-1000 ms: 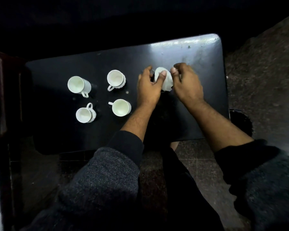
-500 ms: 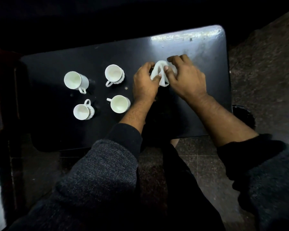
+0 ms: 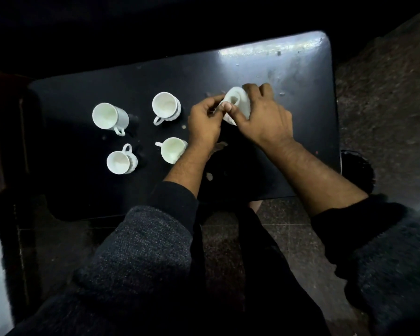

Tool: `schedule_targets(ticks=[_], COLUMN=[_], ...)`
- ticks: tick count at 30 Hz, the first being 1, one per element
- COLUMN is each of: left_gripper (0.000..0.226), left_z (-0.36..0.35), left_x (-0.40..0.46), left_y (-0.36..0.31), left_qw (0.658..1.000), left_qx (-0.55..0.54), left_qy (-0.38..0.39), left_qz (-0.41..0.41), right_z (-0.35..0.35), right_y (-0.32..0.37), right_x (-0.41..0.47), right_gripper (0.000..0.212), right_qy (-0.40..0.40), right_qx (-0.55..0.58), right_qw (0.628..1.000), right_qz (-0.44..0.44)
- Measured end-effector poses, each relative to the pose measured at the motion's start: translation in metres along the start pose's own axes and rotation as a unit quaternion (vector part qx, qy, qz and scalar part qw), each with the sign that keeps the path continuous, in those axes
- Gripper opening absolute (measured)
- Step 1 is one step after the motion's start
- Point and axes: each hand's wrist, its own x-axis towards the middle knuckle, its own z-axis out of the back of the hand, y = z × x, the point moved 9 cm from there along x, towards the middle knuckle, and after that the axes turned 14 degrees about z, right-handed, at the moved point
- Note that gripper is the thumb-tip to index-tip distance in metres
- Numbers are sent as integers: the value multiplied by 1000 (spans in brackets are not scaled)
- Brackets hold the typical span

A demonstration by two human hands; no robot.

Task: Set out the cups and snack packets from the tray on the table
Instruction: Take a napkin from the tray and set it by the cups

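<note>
Four white cups stand left of your hands on the dark table (image 3: 289,76): a tall cup (image 3: 110,116) farthest left, a ribbed cup (image 3: 166,107) nearest your knuckles, two others in front of them. Your right hand (image 3: 264,120) curls round a white packet (image 3: 238,105) just above the tabletop, while your left hand (image 3: 204,122) pinches the packet's near edge.

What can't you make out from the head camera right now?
- White item held by the left hand and right hand: fingers cover much of it; cup or packet, cannot tell.
- Near-right cup: the left wrist hides one side.
- No tray or other snack packets can be made out; the table surroundings are too dark.
</note>
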Motion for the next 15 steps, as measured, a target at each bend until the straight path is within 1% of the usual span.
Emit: schedule_targets(ticks=[3,7,10,13,15], left_gripper=[19,28,35,28,28], left_z=[2,3,3,5,10], left_x=[2,6,5,1,-1], left_y=[7,9,4,-5,-10], left_qw=[1000,999,999,994,988], left_qx=[-20,-20,32,86,112], left_qy=[-1,-3,-21,-52,-82], left_qz=[20,26,2,-37,-64], right_z=[-2,-4,-7,-2,2], right_y=[3,11,14,9,4], right_x=[0,1,2,5,9], right_gripper=[69,63,56,40,34], right_qy=[-1,1,9,3,8], right_qx=[-7,-41,-76,-127,-153], right_qw=[1000,999,997,992,988], right_qz=[-13,-3,11,24,30])
